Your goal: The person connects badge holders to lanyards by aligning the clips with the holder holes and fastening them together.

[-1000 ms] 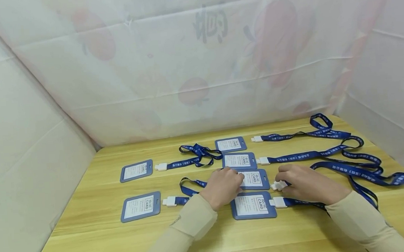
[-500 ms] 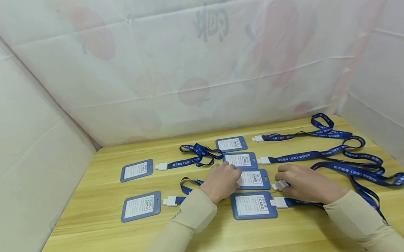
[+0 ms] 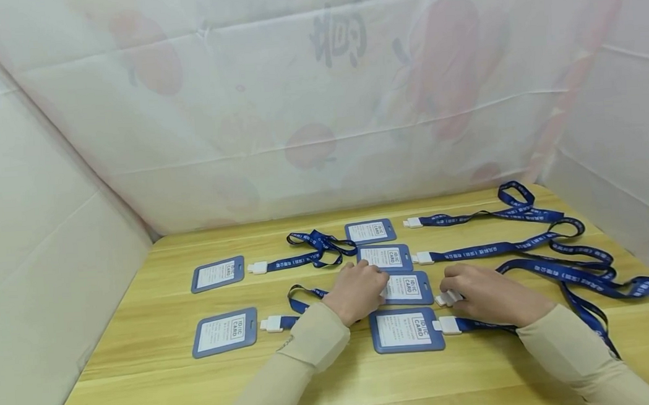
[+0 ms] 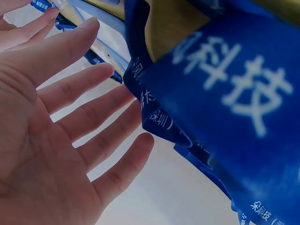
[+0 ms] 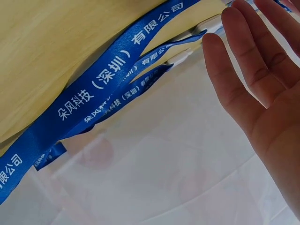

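Observation:
In the head view my left hand (image 3: pixel 359 290) rests over the left end of a blue-framed ID card holder (image 3: pixel 408 288). The left wrist view shows this hand's (image 4: pixel 70 108) fingers extended and spread. At the holder's slotted right end, my right hand (image 3: pixel 489 294) pinches the white plastic clip (image 3: pixel 447 298) of a blue lanyard (image 3: pixel 557 270). A small gap lies between clip and holder. The right thumb is hidden in the right wrist view, where the other fingers (image 5: pixel 241 61) reach out nearly straight.
A nearer card holder (image 3: pixel 408 340) has its white clip (image 3: pixel 449 325) right at its slot. Two more holders (image 3: pixel 384 258) (image 3: pixel 369 231) lie behind, with lanyards at their right. Further left lie two holders (image 3: pixel 217 275) (image 3: pixel 224 332) with bunched lanyards (image 3: pixel 322 249). White cloth (image 3: pixel 307 104) walls the table (image 3: pixel 163 392).
Over the last second my left hand has shifted very slightly up and back on the holder. The right hand and its clip stay almost where they were.

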`<state>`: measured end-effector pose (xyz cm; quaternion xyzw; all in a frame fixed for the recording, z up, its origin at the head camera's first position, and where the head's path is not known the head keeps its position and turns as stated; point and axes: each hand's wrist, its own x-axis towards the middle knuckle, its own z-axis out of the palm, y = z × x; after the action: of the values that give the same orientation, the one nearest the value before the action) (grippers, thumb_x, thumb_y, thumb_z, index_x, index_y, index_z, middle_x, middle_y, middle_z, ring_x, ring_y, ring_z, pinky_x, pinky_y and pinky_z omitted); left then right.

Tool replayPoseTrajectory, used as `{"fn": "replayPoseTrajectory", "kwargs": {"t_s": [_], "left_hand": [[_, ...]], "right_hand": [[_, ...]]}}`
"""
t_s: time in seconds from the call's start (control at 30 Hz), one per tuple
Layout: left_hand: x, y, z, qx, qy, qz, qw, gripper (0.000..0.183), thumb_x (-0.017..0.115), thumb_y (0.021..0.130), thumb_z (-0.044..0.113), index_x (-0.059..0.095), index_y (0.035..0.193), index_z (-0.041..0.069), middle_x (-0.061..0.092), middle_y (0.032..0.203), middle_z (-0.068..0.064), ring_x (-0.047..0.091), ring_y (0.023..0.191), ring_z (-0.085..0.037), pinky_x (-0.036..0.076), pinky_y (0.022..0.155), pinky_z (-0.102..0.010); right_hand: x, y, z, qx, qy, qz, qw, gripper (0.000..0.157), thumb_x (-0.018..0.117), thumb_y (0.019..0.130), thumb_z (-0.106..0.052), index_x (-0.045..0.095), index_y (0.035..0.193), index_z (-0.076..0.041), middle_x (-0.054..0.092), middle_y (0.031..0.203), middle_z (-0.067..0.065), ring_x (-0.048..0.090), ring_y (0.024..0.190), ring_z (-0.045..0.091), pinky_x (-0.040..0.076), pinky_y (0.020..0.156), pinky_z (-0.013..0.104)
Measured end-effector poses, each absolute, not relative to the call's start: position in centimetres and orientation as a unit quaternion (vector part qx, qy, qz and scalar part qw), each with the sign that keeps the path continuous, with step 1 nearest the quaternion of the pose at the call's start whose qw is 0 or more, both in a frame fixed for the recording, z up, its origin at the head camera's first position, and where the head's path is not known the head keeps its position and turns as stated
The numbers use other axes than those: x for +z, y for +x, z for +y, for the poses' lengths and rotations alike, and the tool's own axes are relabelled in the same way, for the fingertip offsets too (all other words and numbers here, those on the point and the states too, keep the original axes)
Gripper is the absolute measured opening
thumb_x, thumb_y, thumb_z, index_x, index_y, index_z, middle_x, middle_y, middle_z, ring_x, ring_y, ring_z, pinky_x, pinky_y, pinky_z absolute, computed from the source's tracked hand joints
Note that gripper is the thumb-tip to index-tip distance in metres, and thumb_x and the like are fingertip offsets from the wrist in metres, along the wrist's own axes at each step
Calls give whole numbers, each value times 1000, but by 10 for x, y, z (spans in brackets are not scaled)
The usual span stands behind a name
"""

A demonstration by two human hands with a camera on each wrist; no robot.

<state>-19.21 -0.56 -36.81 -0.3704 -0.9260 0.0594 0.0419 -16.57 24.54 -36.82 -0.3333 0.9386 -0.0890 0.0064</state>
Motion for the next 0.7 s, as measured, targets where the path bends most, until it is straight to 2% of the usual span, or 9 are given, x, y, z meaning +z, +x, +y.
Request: {"fn": "replayPoseTrajectory", "kwargs": {"t_s": [0.17,0.4,0.7], "left_hand": [[-367,-193,-5,52,-378,-923,41,33,78,91,35,75,118,16,73,115,0,66,100,-18,55,86,-33],[-370,-193,-4,53,-383,-922,35,33,78,92,35,75,119,16,72,117,0,65,101,-18,55,86,-32],[-370,-195,-3,61,-376,-924,27,34,77,92,36,74,120,17,71,120,1,65,104,-17,54,89,-34]], "right_hand": [[-368,-166,245,-84,-333,939,2,17,84,79,-6,76,93,-10,56,84,-7,51,72,6,55,64,30],[-369,-167,243,-77,-321,944,9,26,84,78,-7,75,102,-8,61,90,-3,54,76,9,56,69,34],[-372,-169,243,-63,-326,943,7,25,86,77,-7,75,99,-10,60,89,-4,54,75,9,56,68,33]]}}
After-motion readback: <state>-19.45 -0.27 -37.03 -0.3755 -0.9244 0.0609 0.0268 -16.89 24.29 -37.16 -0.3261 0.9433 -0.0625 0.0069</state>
